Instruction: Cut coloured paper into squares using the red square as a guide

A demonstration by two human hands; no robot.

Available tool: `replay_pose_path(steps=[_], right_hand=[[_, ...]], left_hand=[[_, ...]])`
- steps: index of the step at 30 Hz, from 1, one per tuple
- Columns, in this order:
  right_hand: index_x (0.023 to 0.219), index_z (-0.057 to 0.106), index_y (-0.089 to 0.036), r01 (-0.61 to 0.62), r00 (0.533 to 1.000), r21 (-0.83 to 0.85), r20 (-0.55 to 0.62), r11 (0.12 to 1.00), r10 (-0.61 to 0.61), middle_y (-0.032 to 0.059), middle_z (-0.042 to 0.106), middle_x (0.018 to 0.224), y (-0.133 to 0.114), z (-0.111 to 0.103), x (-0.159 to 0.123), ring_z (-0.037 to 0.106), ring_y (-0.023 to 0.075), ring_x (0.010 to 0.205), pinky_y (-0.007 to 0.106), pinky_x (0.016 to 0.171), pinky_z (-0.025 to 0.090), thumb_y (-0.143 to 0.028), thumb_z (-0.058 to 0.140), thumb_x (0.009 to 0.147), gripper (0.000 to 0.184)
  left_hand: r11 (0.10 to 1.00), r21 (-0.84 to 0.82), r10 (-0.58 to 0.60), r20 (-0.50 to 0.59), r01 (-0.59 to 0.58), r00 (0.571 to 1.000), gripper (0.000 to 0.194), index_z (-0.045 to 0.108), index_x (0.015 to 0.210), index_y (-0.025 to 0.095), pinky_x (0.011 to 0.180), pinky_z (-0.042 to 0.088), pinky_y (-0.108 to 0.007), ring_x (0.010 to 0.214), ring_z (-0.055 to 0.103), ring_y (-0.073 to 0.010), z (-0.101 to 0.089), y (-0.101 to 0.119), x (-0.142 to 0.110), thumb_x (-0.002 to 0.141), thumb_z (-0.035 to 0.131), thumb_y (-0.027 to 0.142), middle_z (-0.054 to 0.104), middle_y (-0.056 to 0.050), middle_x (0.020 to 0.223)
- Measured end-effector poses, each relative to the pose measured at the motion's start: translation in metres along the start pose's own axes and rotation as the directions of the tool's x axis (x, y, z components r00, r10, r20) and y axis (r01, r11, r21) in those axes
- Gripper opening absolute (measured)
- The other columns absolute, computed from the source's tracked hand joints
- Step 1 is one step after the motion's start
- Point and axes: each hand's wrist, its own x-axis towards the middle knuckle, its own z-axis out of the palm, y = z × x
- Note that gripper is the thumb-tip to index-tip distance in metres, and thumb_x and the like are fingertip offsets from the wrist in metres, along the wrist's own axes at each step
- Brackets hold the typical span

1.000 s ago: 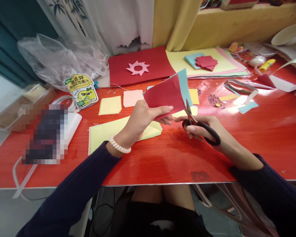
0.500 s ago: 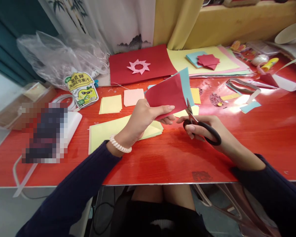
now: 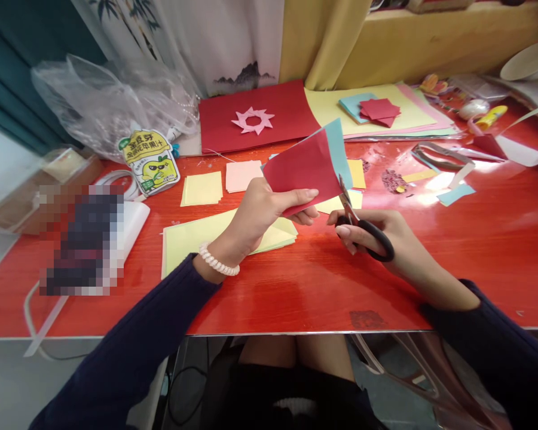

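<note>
My left hand (image 3: 269, 209) is closed on a red sheet of paper (image 3: 305, 167), thumb on its face and fingers behind. A light blue sheet (image 3: 341, 152) lies behind the red one and shows along its top and right side. In my right hand (image 3: 376, 230) are black-handled scissors (image 3: 350, 214), fingers through the loops. Their blades reach the lower right edge of the paper, close to the blue strip. Under my left wrist lies a stack of pale yellow strips (image 3: 197, 239). Small yellow squares (image 3: 201, 188) and pink squares (image 3: 242, 175) sit beyond it.
A pink paper ring (image 3: 253, 120) rests on a large red sheet (image 3: 287, 107) at the back. Red and blue squares (image 3: 379, 111) lie on larger coloured sheets. Pliers-like metal tool (image 3: 443, 156) and scraps are rightward; a yellow pouch (image 3: 152, 164) and plastic bag (image 3: 103, 95) are leftward.
The scissors and my right hand have shifted slightly, with the handles closer together. The paper in my left hand has tilted a little. Everything else looks the same.
</note>
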Motion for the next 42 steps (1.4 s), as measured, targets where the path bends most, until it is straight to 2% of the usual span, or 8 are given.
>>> replay_pose_path(steps=[10, 14, 20, 27, 35, 42], right_hand=[[0.077, 0.062, -0.023, 0.028, 1.000, 0.045, -0.010, 0.999, -0.028, -0.0044, 0.044, 0.051, 0.005, 0.003, 0.000, 0.040, 0.0103, 0.051, 0.028, 0.053, 0.029, -0.043, 0.066, 0.081, 0.021], [0.078, 0.063, -0.023, 0.029, 1.000, 0.077, -0.012, 0.997, -0.028, -0.0049, 0.044, 0.050, 0.006, 0.003, 0.000, 0.039, 0.0098, 0.049, 0.028, 0.052, 0.028, -0.043, 0.066, 0.081, 0.020], [0.070, 0.061, -0.022, 0.078, 0.997, 0.067, -0.018, 0.995, -0.077, -0.0032, 0.047, 0.050, 0.007, 0.003, 0.000, 0.041, 0.0107, 0.051, 0.029, 0.052, 0.028, -0.046, 0.059, 0.086, 0.029], [0.058, 0.054, -0.021, 0.038, 0.999, 0.048, -0.040, 0.998, -0.036, -0.0018, 0.048, 0.051, 0.004, 0.003, 0.000, 0.046, 0.0124, 0.058, 0.029, 0.056, 0.029, -0.043, 0.065, 0.082, 0.034], [0.055, 0.049, -0.020, 0.089, 0.996, 0.072, -0.030, 0.993, -0.087, -0.0022, 0.046, 0.051, 0.006, 0.005, 0.001, 0.045, 0.0122, 0.057, 0.030, 0.058, 0.030, -0.042, 0.060, 0.086, 0.039], [0.053, 0.051, -0.020, 0.024, 0.998, 0.055, -0.051, 0.998, -0.021, -0.0021, 0.049, 0.046, 0.007, 0.004, 0.001, 0.042, 0.0106, 0.049, 0.030, 0.053, 0.028, -0.049, 0.060, 0.084, 0.043]], left_hand=[[0.999, -0.037, 0.038, 0.027, -0.037, 0.999, 0.018, 0.064, 0.067, 0.010, 0.059, 0.054, -0.027, 0.054, 0.063, -0.0124, -0.002, -0.002, 0.001, 0.075, 0.068, 0.026, 0.067, -0.004, 0.060], [0.999, -0.031, 0.020, 0.026, -0.019, 0.999, 0.017, 0.063, 0.068, 0.011, 0.061, 0.054, -0.027, 0.055, 0.062, -0.0119, -0.002, -0.002, 0.001, 0.074, 0.069, 0.026, 0.067, -0.003, 0.059], [0.999, 0.001, -0.032, 0.058, 0.032, 0.998, 0.018, 0.064, 0.069, 0.010, 0.059, 0.054, -0.027, 0.053, 0.062, -0.0121, -0.002, -0.003, 0.001, 0.073, 0.070, 0.027, 0.066, -0.003, 0.059], [0.999, -0.025, -0.042, 0.091, 0.044, 0.995, 0.020, 0.065, 0.065, 0.008, 0.058, 0.053, -0.028, 0.053, 0.062, -0.0129, -0.004, -0.005, 0.001, 0.072, 0.071, 0.026, 0.065, -0.005, 0.058], [0.993, -0.060, -0.091, 0.107, 0.098, 0.990, 0.021, 0.067, 0.068, 0.007, 0.058, 0.053, -0.028, 0.053, 0.062, -0.0127, -0.002, -0.012, 0.002, 0.073, 0.070, 0.027, 0.066, -0.005, 0.060], [0.989, -0.066, -0.121, 0.143, 0.131, 0.982, 0.018, 0.068, 0.071, 0.008, 0.060, 0.053, -0.028, 0.055, 0.062, -0.0129, -0.001, -0.012, 0.000, 0.074, 0.069, 0.025, 0.066, -0.005, 0.061]])
